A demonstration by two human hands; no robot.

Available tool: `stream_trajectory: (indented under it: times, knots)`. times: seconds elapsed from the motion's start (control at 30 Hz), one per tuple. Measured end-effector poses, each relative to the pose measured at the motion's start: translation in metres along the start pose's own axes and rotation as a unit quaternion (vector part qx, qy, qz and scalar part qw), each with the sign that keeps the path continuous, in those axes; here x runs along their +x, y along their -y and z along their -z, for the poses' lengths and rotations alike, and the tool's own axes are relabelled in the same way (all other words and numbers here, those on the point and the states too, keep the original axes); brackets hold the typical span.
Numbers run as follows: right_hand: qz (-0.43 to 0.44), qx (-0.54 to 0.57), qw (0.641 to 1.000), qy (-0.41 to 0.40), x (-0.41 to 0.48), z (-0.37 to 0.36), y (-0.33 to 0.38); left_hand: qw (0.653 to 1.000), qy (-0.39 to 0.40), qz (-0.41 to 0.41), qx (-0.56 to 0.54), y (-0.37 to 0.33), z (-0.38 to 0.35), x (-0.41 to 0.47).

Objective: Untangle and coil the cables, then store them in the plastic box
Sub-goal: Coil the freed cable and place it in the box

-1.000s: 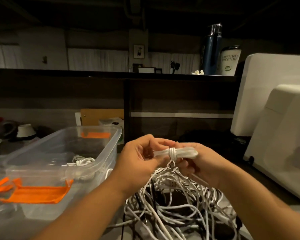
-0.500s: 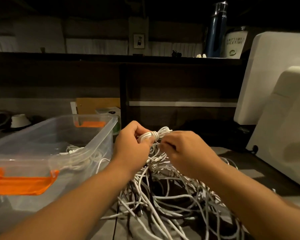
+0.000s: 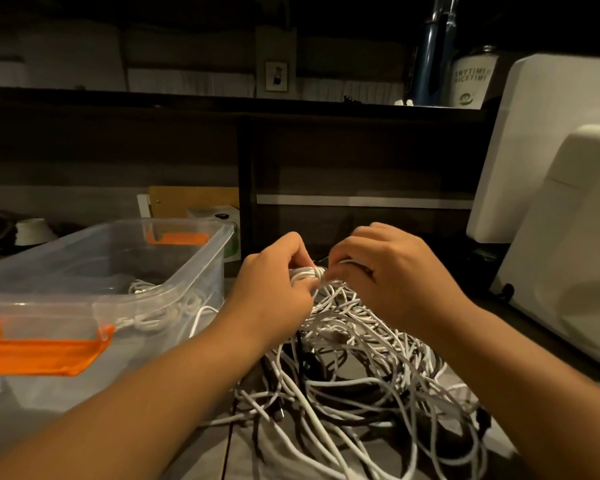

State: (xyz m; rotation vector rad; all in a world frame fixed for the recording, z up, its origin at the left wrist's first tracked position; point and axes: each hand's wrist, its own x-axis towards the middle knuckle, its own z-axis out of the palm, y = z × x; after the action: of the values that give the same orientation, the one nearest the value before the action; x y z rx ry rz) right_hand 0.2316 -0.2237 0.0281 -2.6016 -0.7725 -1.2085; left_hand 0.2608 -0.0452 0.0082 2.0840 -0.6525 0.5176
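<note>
Cable coil (image 3: 307,273) in two hands

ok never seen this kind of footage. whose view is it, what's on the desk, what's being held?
No machine here: one camera worn on a person's head, looking down at their bare hands. The left hand and right hand together pinch a small coiled white cable over a tangled pile of cables, mostly white with some dark ones, on the desk. To the left stands a clear plastic box with orange latches; some white cable already lies inside.
</note>
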Motion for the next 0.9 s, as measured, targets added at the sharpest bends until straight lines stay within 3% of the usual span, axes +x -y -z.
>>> stream_trajectory:
  times: [0.23,0.43,0.5,0.6,0.73,0.8,0.9]
  knots:
    - [-0.164,0.129,0.978,0.002,0.002,-0.004,-0.001,0.994,0.085,-0.011,-0.075,0.002,0.006,0.001]
    - [-0.224,0.167,0.96,0.028,0.004,0.002,0.01,0.987,0.08,0.014,-0.14,0.003,0.005,-0.001]
    - [-0.287,0.266,0.919,0.039,0.005,0.008,0.006,0.985,0.078,0.007,-0.151,0.0,0.006,-0.002]
    - [-0.372,0.414,0.828,0.066,0.003,0.012,-0.002,0.978,0.083,-0.002,-0.19,-0.004,0.007,-0.003]
    - [-0.421,0.544,0.723,0.074,0.002,0.008,-0.006,0.975,0.053,-0.002,-0.214,-0.006,0.005,-0.004]
    - [-0.432,0.567,0.699,0.06,0.002,0.005,-0.006,0.974,0.023,0.009,-0.225,-0.004,0.005,-0.001]
    - [-0.419,0.544,0.724,0.064,-0.001,-0.002,-0.006,0.966,-0.006,0.033,-0.256,0.0,0.006,0.004]
